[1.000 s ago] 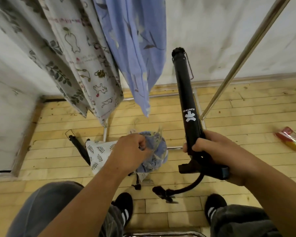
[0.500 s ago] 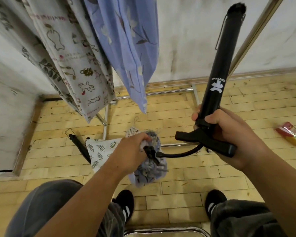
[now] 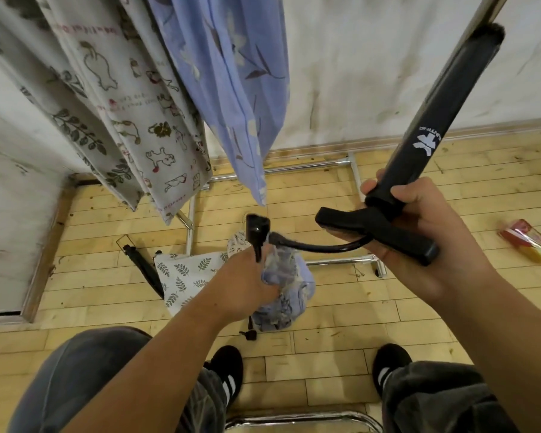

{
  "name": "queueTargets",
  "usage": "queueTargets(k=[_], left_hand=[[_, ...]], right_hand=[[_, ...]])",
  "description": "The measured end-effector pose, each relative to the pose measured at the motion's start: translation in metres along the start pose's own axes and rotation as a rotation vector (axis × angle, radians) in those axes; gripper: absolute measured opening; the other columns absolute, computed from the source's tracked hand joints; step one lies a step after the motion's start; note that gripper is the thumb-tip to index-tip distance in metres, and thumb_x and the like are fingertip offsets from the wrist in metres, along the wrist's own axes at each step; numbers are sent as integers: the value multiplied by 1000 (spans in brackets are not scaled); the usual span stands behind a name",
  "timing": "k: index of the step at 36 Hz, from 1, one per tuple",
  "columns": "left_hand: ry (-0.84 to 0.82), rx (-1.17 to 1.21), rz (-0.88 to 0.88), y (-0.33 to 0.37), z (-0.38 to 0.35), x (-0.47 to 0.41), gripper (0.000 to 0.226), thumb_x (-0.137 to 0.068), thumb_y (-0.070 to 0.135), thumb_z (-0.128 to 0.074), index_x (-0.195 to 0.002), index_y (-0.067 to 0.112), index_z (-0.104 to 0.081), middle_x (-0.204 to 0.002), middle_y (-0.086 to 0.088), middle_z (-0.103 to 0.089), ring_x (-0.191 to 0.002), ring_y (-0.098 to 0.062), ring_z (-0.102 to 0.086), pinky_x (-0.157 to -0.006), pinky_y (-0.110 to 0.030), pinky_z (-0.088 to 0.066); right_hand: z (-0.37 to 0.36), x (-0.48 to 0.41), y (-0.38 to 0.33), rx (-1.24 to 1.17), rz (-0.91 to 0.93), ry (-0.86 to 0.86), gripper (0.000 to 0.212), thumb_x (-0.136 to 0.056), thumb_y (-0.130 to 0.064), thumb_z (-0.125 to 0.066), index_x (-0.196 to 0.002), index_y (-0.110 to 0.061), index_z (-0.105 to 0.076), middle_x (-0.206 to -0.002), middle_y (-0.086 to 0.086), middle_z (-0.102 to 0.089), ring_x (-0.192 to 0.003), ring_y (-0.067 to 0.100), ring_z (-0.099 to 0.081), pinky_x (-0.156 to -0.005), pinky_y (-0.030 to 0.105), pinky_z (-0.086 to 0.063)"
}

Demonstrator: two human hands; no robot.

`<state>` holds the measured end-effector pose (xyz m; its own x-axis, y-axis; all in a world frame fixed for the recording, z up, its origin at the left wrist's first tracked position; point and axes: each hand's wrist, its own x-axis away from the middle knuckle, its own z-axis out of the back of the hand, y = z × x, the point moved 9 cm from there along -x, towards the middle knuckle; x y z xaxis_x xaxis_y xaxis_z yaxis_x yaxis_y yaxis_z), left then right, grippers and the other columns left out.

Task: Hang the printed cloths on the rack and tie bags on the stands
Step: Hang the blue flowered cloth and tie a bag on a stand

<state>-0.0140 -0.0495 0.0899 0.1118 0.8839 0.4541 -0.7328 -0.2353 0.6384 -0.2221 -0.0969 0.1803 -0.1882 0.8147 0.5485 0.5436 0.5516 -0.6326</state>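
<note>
The fingers (image 3: 409, 195) of my right hand (image 3: 419, 232) are curled tight around the lower end of the black stand (image 3: 434, 120), just above its flat foot bar (image 3: 372, 228). The tube tilts up and to the right, and its top end crosses the chrome upright of the rack (image 3: 487, 14). My left hand (image 3: 247, 282) is closed in a fist on the gathered neck of the clear bag (image 3: 288, 295), which holds bunched blue printed fabric and hangs below my grip. A thin black hose (image 3: 322, 246) curves from the stand's base across to my left hand. Its black end piece (image 3: 257, 232) sticks up right against my knuckles, but I cannot tell whether I pinch it together with the bag. Three printed cloths hang at upper left: a blue floral cloth (image 3: 231, 73), a cartoon-animal cloth (image 3: 132, 104) beside it, and a leaf-print cloth (image 3: 75, 126) furthest left. On the wooden floor (image 3: 325, 339) beneath them lies a leaf-print bag (image 3: 185, 273), with a second black stand (image 3: 144, 270) just beside it. A red and yellow packet (image 3: 528, 242) lies on the floor well to the right. My two black shoes (image 3: 228, 373) show near the bottom edge.
</note>
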Motion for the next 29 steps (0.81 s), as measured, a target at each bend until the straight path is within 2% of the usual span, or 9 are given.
queueTargets(k=[3,6,8,10,13,17,19,24,29], left_hand=[[-15,-59,-40,6,0,-1,60,-92,21,-68,-143,41,-43,-115,3,-65,-91,-16,-67,-78,-37,-59],[-9,-5,-33,7,1,0,45,-96,24,-67,-134,39,-50,-120,10,-63,-102,-13,-64,-84,-33,-56],[13,13,-22,2,2,-1,30,-97,26,-65,-123,38,-55,-110,13,-65,-91,-6,-63,-76,-24,-51],[46,43,-39,2,6,-2,42,-96,22,-67,-130,43,-55,-108,21,-66,-80,1,-61,-67,-12,-46],[129,64,-14,0,17,-2,51,-92,18,-73,-134,41,-53,-110,24,-66,-95,-2,-66,-70,-6,-46],[249,61,44,-11,30,-4,47,-92,16,-71,-125,41,-51,-100,24,-61,-83,4,-60,-61,-5,-43],[278,50,65,-15,34,-4,45,-93,15,-69,-131,32,-51,-109,10,-64,-83,-6,-60,-61,-12,-41],[346,72,128,-24,44,-3,69,-93,17,-71,-152,27,-37,-126,11,-51,-109,-10,-52,-84,-29,-43],[381,119,87,-13,51,0,56,-95,17,-71,-143,28,-44,-104,19,-50,-90,-2,-50,-67,-14,-43]], right_hand=[[-3,-2,0,-79,-9,-44,17,-101,-16,-47,-114,-13,-57,-100,4,-69,-80,20,-75,-73,44,-63],[5,-6,3,-64,-29,-16,25,-98,-15,-49,-123,-12,-54,-103,4,-67,-86,21,-74,-79,46,-63],[14,-8,5,22,-36,49,36,-96,-15,-51,-132,-10,-54,-106,6,-72,-95,20,-72,-77,40,-63],[21,-10,4,172,-20,105,35,-95,-14,-56,-130,-13,-60,-113,12,-74,-99,19,-69,-81,35,-61],[24,-11,1,411,30,125,23,-86,-14,-72,-108,-19,-66,-96,11,-67,-84,21,-61,-73,31,-55],[10,-15,7,453,32,-39,27,-70,-18,-78,-92,-18,-63,-80,4,-61,-69,18,-56,-70,34,-49],[1,-18,11,359,-9,-165,25,-67,-12,-72,-87,-16,-56,-72,3,-54,-60,16,-50,-65,28,-48],[-20,-12,17,190,-123,-391,32,-55,-12,-68,-81,-14,-49,-67,6,-39,-56,18,-38,-56,27,-51],[-16,-13,20,460,-71,-398,38,-54,-19,-73,-89,-15,-60,-86,9,-66,-74,22,-62,-71,36,-57]])
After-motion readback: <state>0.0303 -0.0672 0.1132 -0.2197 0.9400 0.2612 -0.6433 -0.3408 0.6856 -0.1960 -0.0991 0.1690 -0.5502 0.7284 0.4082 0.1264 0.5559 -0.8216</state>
